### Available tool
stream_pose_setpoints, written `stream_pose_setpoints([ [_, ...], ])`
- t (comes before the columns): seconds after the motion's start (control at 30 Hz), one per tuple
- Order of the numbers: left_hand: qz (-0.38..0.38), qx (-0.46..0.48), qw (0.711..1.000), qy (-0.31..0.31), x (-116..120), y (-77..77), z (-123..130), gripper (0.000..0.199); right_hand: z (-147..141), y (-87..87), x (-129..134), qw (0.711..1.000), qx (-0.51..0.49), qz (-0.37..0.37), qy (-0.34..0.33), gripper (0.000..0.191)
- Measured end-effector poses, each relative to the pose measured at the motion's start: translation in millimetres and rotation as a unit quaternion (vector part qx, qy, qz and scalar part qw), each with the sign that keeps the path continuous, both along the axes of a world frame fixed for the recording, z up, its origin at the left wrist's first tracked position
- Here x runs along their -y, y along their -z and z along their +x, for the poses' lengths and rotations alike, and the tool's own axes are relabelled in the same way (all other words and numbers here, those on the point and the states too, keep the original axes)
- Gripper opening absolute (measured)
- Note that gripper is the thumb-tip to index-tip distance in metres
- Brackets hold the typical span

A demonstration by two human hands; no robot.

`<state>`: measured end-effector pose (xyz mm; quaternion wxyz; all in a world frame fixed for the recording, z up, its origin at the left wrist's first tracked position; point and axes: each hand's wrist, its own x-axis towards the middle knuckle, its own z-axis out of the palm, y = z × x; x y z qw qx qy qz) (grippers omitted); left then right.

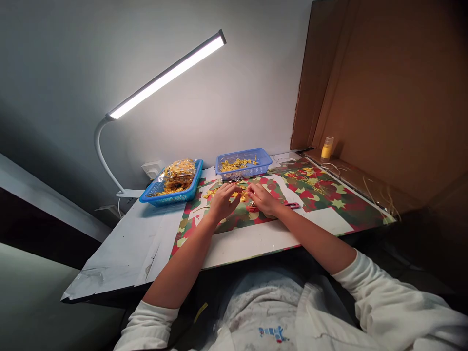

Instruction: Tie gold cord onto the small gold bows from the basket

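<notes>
The left hand [223, 200] and right hand [262, 199] apparently work small golden pieces [211, 193] just beside their fingers [231, 187]; whether clamped, I cannot tell. Continuing likely calls for steadiness.

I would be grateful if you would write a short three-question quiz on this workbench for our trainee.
1. Which hand is nearer the red looped handle on the table: the left hand or the right hand?
2. True or false: the desk lamp is lit.
3. What lies in the right-hand blue basket?
A) Rolls of tape
B) Small yellow pieces
C) Paper cups

Key:
1. The right hand
2. True
3. B
</notes>
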<state>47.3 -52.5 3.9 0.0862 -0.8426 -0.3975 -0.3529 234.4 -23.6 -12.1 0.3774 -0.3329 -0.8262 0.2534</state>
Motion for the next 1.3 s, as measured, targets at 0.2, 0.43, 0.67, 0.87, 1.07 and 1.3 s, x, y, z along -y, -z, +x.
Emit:
stream_pose_setpoints([
  [0.2, -0.004, 0.010, 1.000, 0.015, 0.4, 1.7, 1.7, 0.007, 0.8, 0.9, 2.4, 0.999, 0.026, -0.014, -0.017, 0.016],
  [0.43, -0.071, 0.010, 0.997, 0.021, -1.4, 4.6, 0.1, 0.007, -1.2, 6.7, -1.6, 0.997, 0.070, 0.030, -0.017, 0.014],
  [0.67, -0.152, 0.027, 0.988, 0.018, -2.9, 7.5, 1.4, 0.012, 0.4, 6.6, -2.7, 0.995, 0.091, 0.021, -0.022, 0.016],
  [0.87, -0.166, 0.052, 0.984, 0.035, -3.0, 7.2, 1.5, 0.011, 2.3, 6.8, -3.0, 0.997, 0.071, 0.007, -0.028, 0.016],
  [1.07, -0.122, 0.096, 0.987, 0.034, -1.8, 6.8, 1.2, 0.010, 5.7, -1.6, -0.5, 0.997, -0.010, -0.049, -0.060, 0.020],
  [1.3, -0.074, 0.126, 0.989, 0.005, -1.6, 6.5, 2.4, 0.006, 9.0, -5.7, 1.8, 0.998, -0.044, -0.007, -0.055, 0.033],
])
